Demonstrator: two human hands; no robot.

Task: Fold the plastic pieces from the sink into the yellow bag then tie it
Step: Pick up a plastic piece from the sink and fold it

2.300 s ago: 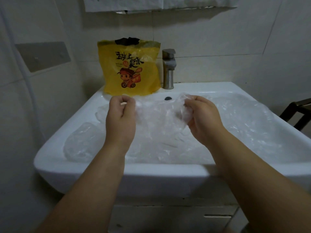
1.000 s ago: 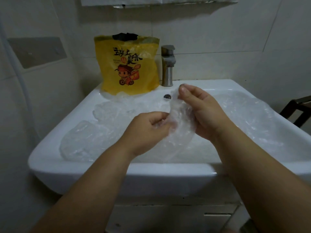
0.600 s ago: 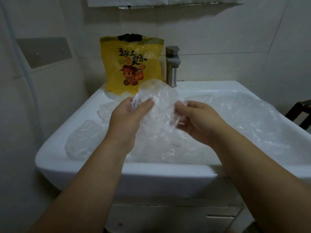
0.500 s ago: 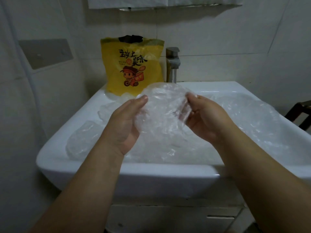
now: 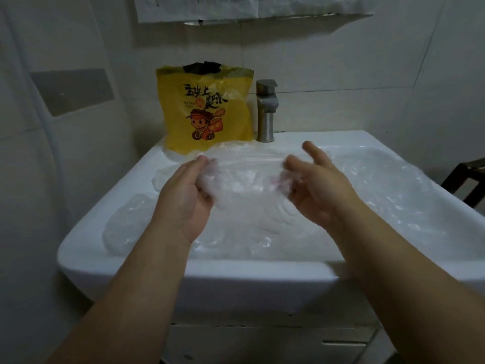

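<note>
A yellow bag (image 5: 207,114) with a cartoon print stands upright on the back left of the white sink (image 5: 199,279), its top open. Several crumpled clear plastic pieces (image 5: 388,187) lie in the basin. Above them I hold one clear plastic piece (image 5: 244,179) stretched between my hands. My left hand (image 5: 187,198) holds its left end, palm turned right and fingers pointing away from me. My right hand (image 5: 319,187) holds its right end with the lower fingers under the film, while the forefinger and thumb stick out. The film blurs the fingertips.
A metal tap (image 5: 266,111) stands right of the bag against the tiled wall. A dark chair frame (image 5: 464,179) shows at the right edge. A cabinet front (image 5: 262,342) sits below the sink. More clear plastic (image 5: 126,222) lies at the basin's left.
The plastic piece was pulled up out of the basin and bunched between my hands. Since half a second ago my hands have drawn apart, and the piece now spreads wider and lower.
</note>
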